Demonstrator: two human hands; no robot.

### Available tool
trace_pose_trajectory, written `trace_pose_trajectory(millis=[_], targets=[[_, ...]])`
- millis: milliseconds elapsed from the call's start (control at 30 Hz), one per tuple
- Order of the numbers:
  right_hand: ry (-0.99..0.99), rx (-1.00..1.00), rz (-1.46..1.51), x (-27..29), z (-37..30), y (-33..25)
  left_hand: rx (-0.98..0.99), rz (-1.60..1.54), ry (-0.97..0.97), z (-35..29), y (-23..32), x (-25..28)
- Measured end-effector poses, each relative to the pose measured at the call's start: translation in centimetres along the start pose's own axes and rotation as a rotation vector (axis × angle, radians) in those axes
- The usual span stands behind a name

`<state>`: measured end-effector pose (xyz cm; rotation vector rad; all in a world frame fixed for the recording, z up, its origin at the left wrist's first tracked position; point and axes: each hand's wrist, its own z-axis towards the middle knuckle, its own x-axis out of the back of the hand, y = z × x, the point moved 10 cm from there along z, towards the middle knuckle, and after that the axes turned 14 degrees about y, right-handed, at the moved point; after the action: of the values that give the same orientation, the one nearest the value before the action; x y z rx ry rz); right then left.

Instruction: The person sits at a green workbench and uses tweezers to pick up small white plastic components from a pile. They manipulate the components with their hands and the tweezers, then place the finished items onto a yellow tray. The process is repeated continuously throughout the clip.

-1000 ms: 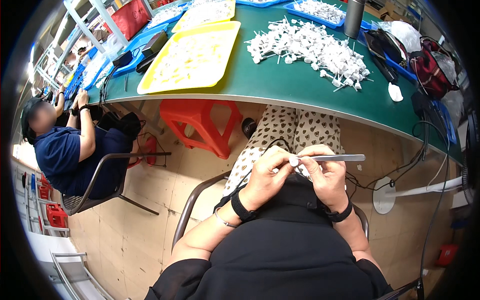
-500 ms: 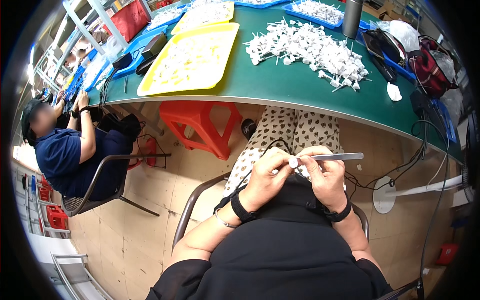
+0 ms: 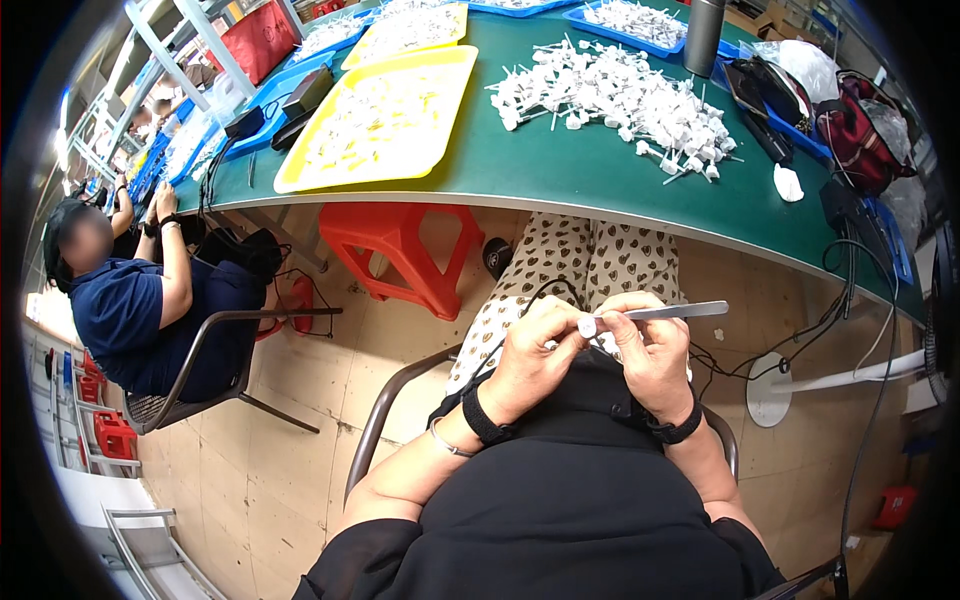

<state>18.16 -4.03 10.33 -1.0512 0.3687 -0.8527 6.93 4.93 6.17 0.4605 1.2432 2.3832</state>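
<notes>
Above my lap, my left hand (image 3: 535, 355) is closed, pinching a small white plastic part (image 3: 587, 326) with a round end between thumb and fingers. My right hand (image 3: 652, 355) is closed on a flat silver tool that looks like tweezers (image 3: 685, 310); its rounded end sticks out to the right. The thumb and fingertips of my right hand meet the white part as well, so both hands come together there. The tool's other end is hidden by my fingers.
On the green table (image 3: 500, 165) lie a heap of white plastic parts (image 3: 620, 95) with thin stems and a yellow tray (image 3: 440, 150) of small pieces. A dark bottle (image 3: 705, 38) stands behind. Below is a red stool (image 3: 400, 250); a co-worker (image 3: 130, 310) sits at left.
My hands stay nearly still around the white part; the silver tool has tilted very slightly. At left, the co-worker's hands stay at the table, while another person's arm beyond has shifted.
</notes>
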Motion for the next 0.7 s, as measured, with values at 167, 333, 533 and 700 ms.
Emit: trace_pose_trajectory(millis=[167,333,533,700], targets=[[-0.018,-0.006,0.018,0.1,0.1,0.1,0.008,-0.019,-0.002,-0.1,-0.1,0.0],[-0.008,0.073,-0.003,0.1,0.0,-0.2,0.037,-0.04,0.007,-0.2,-0.2,0.0],[-0.078,0.238,-0.11,-0.3,0.3,-2.0,0.064,-0.057,0.036,-0.2,-0.1,-0.1],[-0.144,0.307,-0.138,-0.8,0.3,-2.8,-0.005,-0.012,0.019,-0.2,0.4,-0.1]])
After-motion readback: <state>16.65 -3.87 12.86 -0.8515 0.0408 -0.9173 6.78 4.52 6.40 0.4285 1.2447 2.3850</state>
